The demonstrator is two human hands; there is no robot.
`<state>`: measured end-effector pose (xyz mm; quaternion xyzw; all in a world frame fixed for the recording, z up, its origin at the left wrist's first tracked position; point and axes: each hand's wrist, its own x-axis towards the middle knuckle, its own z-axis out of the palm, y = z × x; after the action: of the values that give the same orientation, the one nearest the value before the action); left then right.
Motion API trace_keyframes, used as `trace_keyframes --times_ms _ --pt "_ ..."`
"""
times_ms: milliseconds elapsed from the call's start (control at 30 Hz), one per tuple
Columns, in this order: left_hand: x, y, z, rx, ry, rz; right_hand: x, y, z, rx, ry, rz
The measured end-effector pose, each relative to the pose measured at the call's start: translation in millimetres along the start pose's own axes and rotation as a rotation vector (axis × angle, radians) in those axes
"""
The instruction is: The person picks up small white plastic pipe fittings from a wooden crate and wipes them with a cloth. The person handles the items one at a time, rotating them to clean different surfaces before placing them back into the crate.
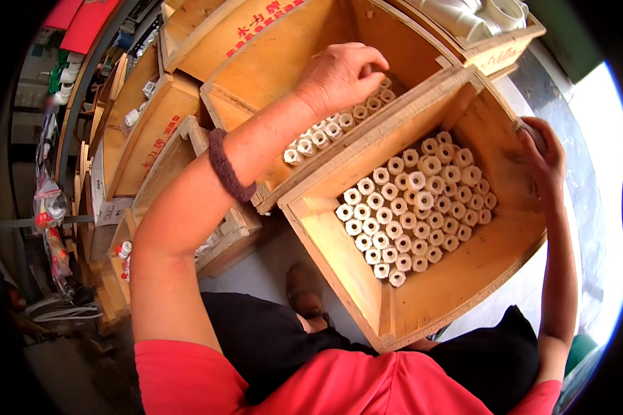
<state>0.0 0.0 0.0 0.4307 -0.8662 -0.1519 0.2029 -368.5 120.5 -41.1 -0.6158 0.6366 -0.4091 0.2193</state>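
Head view: the near box [457,280], an open wooden one, is the largest thing, and it sits askew, one corner towards the person. The far box [273,66], also open and wooden, lies just beyond the near box, their rims close alongside each other. A stack of wooden crates [138,155] stands to the left of the near box; a narrow gap between that stack and the near box shows floor [249,270] and a foot. Past the near box's far right corner is a crate of white pipe pieces [464,17].

The right hand [545,162] is at the near box's right edge, its grip closed over the rim. The left hand [342,76] is past the near box's far edge, above the far box; its grip is narrow, and I cannot tell whether anything is in it.

Smallest are the white fittings [401,207], six-sided and holed, packed in rows inside the near box, with bare wood between them and its rim. More fittings [318,138] line the far box's side next to the near box; room above both boxes is open.
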Motion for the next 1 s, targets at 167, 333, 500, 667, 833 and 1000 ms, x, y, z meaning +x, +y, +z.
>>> trace_keyframes --times_ms 167,333,500,667,833,1000 --pt "2.0 -74.1 18.1 -0.181 0.058 -0.283 -1.5 -3.1 7.1 -0.03 0.051 0.026" --pt "8.3 -108.8 44.2 -0.158 -0.025 -0.375 -1.5 3.8 10.9 -0.033 0.092 -0.009" --pt "21.4 -125.8 70.1 -0.134 -0.131 -0.397 -1.7 -1.5 11.0 -0.068 0.105 0.005" --pt "36.5 -136.5 103.0 -0.059 -0.234 -0.383 -2.6 -1.3 9.6 -0.08 0.096 0.023" --pt "54.2 -146.2 146.6 -0.05 -0.225 -0.349 -4.1 -7.9 11.9 -0.085 0.115 0.04" --pt "68.7 -161.3 187.3 -0.007 -0.153 -0.233 -3.8 -6.8 12.2 -0.084 0.1 0.024"
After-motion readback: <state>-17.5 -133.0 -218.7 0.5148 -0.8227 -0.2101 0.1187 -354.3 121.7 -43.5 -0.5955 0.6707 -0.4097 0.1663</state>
